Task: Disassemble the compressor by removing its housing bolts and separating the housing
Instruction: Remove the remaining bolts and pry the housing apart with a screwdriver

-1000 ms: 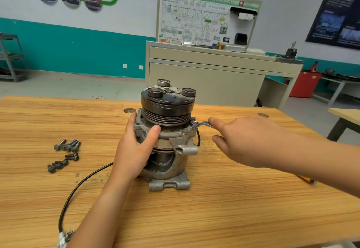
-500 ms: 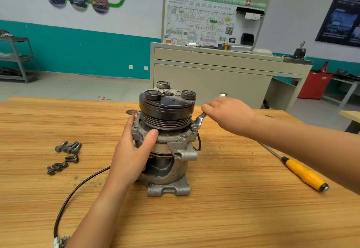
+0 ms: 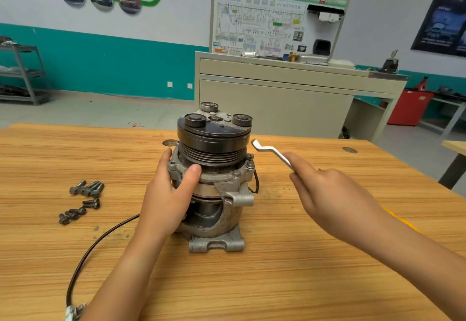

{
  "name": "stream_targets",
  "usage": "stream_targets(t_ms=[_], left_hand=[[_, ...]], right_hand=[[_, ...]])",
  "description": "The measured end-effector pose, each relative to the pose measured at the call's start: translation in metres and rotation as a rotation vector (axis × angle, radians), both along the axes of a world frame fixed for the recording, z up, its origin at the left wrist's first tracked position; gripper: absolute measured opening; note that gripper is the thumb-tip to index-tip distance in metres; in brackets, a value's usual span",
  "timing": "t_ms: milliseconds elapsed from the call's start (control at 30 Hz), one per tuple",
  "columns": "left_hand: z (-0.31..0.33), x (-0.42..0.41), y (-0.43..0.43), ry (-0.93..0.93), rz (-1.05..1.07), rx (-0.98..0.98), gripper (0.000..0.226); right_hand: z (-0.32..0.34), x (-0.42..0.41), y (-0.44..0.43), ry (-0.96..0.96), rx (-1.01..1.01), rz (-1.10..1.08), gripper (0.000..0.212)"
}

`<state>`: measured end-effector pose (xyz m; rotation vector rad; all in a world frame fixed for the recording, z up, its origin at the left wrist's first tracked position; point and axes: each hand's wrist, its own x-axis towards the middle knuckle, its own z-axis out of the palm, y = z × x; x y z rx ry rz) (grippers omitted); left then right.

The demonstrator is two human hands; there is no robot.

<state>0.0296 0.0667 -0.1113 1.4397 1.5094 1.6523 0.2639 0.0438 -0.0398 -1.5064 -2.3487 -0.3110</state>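
The compressor (image 3: 214,182) stands upright near the middle of the wooden worktop (image 3: 302,283). Its black grooved pulley (image 3: 214,144) is on top, and the grey cast housing (image 3: 227,194) sits below it on a mounting foot at the front.

The left hand (image 3: 169,194) grips the housing on its left side, just under the pulley. The thumb lies across the front of the flange and the fingers curl round the back. Two fitted bolts (image 3: 236,174) show on the flange to the right of the thumb, one at the front and one at the right corner.

The right hand (image 3: 327,194) is closed round the shank of a flat wrench (image 3: 272,151). The wrench's cranked free end points up and left, near the pulley's right edge but apart from it. It sits above the fitted bolts and touches neither.

Loose bolts (image 3: 83,199) lie in a scattered cluster on the worktop, well to the left of the compressor.

A black cable (image 3: 95,245) curves from behind the left forearm to the near left edge, where it ends in a pale connector. A strip of a yellow handle (image 3: 401,220) shows just behind the right forearm; what tool it belongs to cannot be told.

Beyond the worktop stands a beige cabinet (image 3: 277,104) carrying a wiring-diagram board.
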Motion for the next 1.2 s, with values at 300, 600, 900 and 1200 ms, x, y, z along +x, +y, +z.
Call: stream_targets(t_ms=[300, 600, 900, 1200], left_hand=[[0.0, 0.014, -0.024, 0.039, 0.074, 0.016, 0.067], [0.004, -0.007, -0.01, 0.167, 0.065, 0.003, 0.102], [0.043, -0.051, 0.025, 0.338, -0.56, -0.177, 0.134], [0.033, -0.044, 0.018, 0.166, -0.475, -0.101, 0.106]], right_hand=[[0.014, -0.021, -0.041, -0.363, -0.044, -0.159, 0.065], [0.043, -0.066, -0.055, -0.65, -0.235, -0.165, 0.074], [0.047, -0.063, -0.052, -0.755, -0.151, -0.161, 0.074], [0.048, -0.044, -0.041, -0.771, -0.033, -0.109, 0.055]])
